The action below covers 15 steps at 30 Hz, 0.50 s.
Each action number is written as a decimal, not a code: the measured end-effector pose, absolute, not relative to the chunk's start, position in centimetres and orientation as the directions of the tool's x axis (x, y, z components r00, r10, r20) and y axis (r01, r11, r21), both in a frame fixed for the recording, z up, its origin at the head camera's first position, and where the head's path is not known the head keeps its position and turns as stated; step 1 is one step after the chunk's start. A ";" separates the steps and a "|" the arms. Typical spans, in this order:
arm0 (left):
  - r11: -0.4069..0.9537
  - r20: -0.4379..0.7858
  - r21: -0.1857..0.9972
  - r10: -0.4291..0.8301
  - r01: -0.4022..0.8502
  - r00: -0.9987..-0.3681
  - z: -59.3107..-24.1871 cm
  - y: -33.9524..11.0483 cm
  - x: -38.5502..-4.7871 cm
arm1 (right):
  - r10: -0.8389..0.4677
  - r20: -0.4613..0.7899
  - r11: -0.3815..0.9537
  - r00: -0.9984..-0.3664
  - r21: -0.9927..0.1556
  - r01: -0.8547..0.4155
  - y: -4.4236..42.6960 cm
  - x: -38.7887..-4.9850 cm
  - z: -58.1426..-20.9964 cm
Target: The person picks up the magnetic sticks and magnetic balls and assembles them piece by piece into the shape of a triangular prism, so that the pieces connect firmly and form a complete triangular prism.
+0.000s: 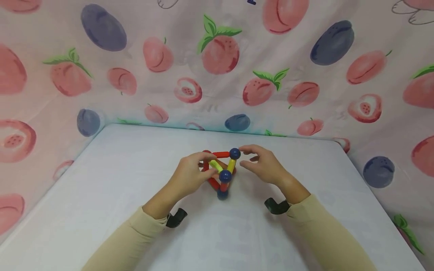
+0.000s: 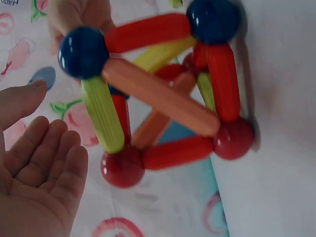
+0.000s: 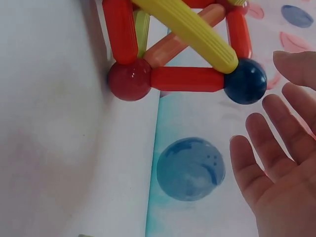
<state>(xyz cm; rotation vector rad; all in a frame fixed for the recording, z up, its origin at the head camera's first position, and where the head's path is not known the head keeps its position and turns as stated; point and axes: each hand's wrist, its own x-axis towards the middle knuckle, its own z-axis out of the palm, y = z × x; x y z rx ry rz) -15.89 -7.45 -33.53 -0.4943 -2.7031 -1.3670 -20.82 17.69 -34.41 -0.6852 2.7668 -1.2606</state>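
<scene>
A box-shaped frame of magnetic sticks and balls (image 1: pixel 231 165) stands on the table between the two hands. Red, yellow, lime and orange sticks join blue and red balls, and some run diagonally across its faces. My left hand (image 1: pixel 193 171) is at its left side, covering part of it in the head view. The left wrist view shows that hand's fingers (image 2: pixel 71 163) loosely bent, beside a red ball (image 2: pixel 123 166) and holding nothing. On the right, my right hand (image 1: pixel 266 165) hovers by a blue ball (image 1: pixel 235 153), fingers spread and slightly bent, with nothing in them.
The frame rests on a white-covered table (image 1: pixel 135 241). Behind it rises a fruit-print cloth (image 1: pixel 217 101), which also runs along the sides. A dark strap piece (image 1: pixel 177 218) sticks out at the left wrist, another (image 1: pixel 276 206) at the right.
</scene>
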 end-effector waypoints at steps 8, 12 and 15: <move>0.480 0.143 0.831 0.301 0.280 -0.943 -33.8 -5.7 -14.9 | -0.409 0.124 0.574 -0.904 -0.735 -0.361 17.3 -22.0 -34.4; 0.520 0.140 0.803 0.308 0.290 -0.941 -33.8 -5.2 -14.7 | -0.429 0.095 0.571 -0.898 -0.742 -0.351 17.0 -22.2 -34.2; 0.578 0.154 0.752 0.314 0.317 -0.937 -33.7 -4.8 -14.8 | -0.437 0.088 0.573 -0.895 -0.740 -0.352 16.9 -22.2 -34.1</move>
